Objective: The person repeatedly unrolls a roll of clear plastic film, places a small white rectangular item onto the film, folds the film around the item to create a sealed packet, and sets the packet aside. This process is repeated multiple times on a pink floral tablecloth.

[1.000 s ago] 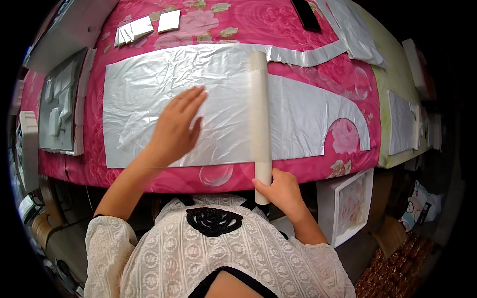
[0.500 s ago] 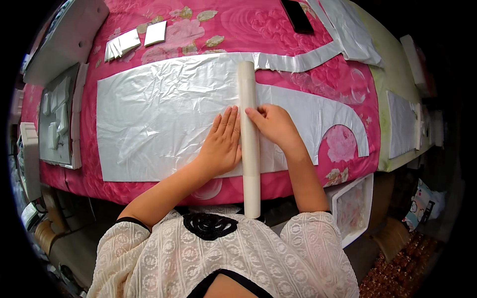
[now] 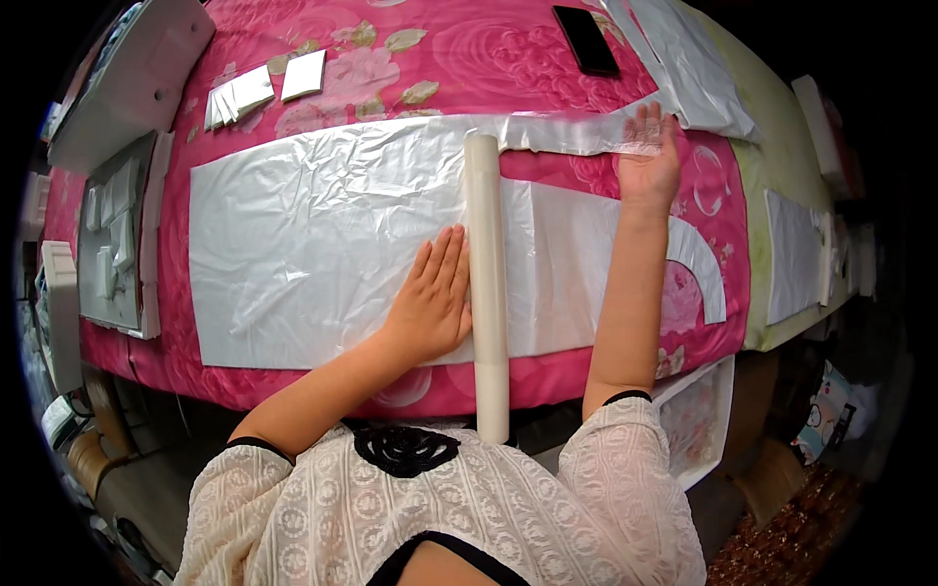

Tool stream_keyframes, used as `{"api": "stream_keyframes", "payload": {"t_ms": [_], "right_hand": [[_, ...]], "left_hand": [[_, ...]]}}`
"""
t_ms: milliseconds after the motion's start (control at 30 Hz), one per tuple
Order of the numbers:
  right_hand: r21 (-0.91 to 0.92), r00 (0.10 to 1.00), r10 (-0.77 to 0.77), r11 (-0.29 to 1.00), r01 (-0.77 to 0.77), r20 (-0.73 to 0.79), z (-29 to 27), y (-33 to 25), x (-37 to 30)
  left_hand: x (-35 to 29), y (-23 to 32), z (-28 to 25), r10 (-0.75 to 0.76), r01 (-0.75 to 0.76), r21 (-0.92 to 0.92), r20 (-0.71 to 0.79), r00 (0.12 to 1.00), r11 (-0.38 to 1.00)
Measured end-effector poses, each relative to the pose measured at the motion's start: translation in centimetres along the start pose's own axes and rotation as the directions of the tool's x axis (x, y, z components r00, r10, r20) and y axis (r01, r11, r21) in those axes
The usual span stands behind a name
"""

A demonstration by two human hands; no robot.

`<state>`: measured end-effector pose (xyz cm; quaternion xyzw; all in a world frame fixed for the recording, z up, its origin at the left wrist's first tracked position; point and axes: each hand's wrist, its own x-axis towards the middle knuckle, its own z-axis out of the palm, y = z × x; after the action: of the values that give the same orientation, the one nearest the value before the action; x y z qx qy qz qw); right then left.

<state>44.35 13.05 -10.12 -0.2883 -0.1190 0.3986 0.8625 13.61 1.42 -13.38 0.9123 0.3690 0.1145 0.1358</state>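
Resting the left hand (image 3: 435, 293) palm down on the crinkled, shiny silver sheet (image 3: 293, 254), with fingers straight and lying almost together, just beside the smooth cream roll (image 3: 487, 283). Seeing the roll lying across the sheet, a plain matt cylinder, reaching close to the sheet's far edge and jutting at its near end past the edge of the glossy pink cloth (image 3: 469, 59), toward the lacy white blouse (image 3: 489, 527). Stretching the right hand (image 3: 647, 142) out to the narrow, rippled silver strip (image 3: 552, 137), with fingers extended but blurred; being unable to tell pinching from touching or hovering there. Following the sheet rightward from the roll into a curved, hook-like end, framing an arch of flowered cloth. Noting a straight left edge on the sheet, and only a slim band of cloth along its near side. Having wider room beyond the sheet, between flat white cards (image 3: 241, 96) on the left and a hard black phone (image 3: 586, 41) on the right. Meeting limits at a grey tray (image 3: 122, 305) at far left and limp, folded silver film (image 3: 699, 68) just beyond the right hand.
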Motion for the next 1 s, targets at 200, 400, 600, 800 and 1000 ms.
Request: {"api": "stream_keyframes", "payload": {"t_ms": [200, 400, 600, 800, 1000], "right_hand": [[-0.206, 0.923, -0.057, 0.968, 0.144, 0.379, 12.7, 1.1, -7.6], [-0.620, 0.403, 0.473, 0.551, 0.558, 0.783, 14.4, 19.1, -23.5], [-0.612, 0.168, 0.723, 0.409, 0.677, 0.670, 14.5, 21.3, -30.2], [-0.418, 0.307, 0.316, 0.391, 0.820, 0.898, 8.1, 5.5, -21.8], [-0.438, 0.297, 0.600, 0.100, 0.893, 0.743, -0.4, -1.0, -17.3]], "left_hand": [[-0.1, -0.2, 0.1, 0.009, -0.009, 0.005, -0.022, 1.000, 1.000], [0.0, -0.5, 1.0, 0.100, -0.097, 0.036, -0.109, 0.989, 0.995], [-0.1, -0.8, 2.4, 0.097, -0.088, 0.096, -0.086, 0.992, 0.991], [-0.1, -0.4, 0.4, 0.035, -0.136, -0.314, -0.309, 0.951, 0.939], [-2.7, -2.1, -3.2, -0.029, -0.148, -0.610, -0.271, 0.962, 0.779]]}}
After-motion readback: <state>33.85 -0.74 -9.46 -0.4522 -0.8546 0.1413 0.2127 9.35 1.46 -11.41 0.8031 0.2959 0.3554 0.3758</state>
